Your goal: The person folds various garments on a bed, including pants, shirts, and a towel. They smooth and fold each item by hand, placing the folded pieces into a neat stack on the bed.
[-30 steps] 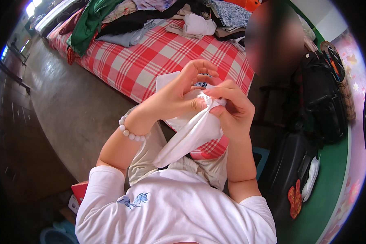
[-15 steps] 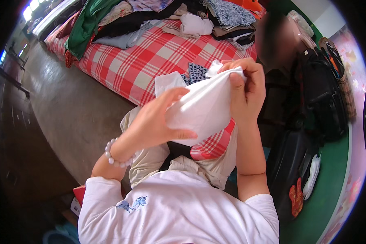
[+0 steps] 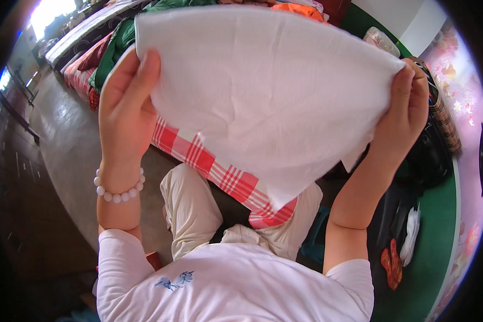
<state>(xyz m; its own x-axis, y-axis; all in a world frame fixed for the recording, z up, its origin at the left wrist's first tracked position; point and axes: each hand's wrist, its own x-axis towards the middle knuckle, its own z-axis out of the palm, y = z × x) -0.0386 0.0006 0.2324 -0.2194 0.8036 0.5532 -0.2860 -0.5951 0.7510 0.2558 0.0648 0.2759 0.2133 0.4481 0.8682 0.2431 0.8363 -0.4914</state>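
Note:
A plain white cloth (image 3: 268, 88) spreads wide in the air between my two hands, its lower edge hanging to a point above my lap. My left hand (image 3: 127, 104), with a white bead bracelet at the wrist, grips its left edge, thumb on the near side. At the upper right corner, my right hand (image 3: 405, 99) pinches the fabric between thumb and bent fingers. Whether the cloth is a garment, I cannot tell. Behind it, the red and white checked bedcover (image 3: 228, 180) is mostly hidden, with one end reaching my right knee.
Green fabric (image 3: 115, 51) and an orange piece (image 3: 300, 11) show past the cloth on the bed. Along the right wall are black bags (image 3: 429, 155), a rolled checked mat (image 3: 445, 115) and a red patterned item (image 3: 392, 265). Grey floor (image 3: 64, 123) extends at left.
The white cloth, bunched near my right hand before, is now raised and stretched open. My left hand has moved up and left, my right hand to the right. The clothes pile is now mostly covered from view.

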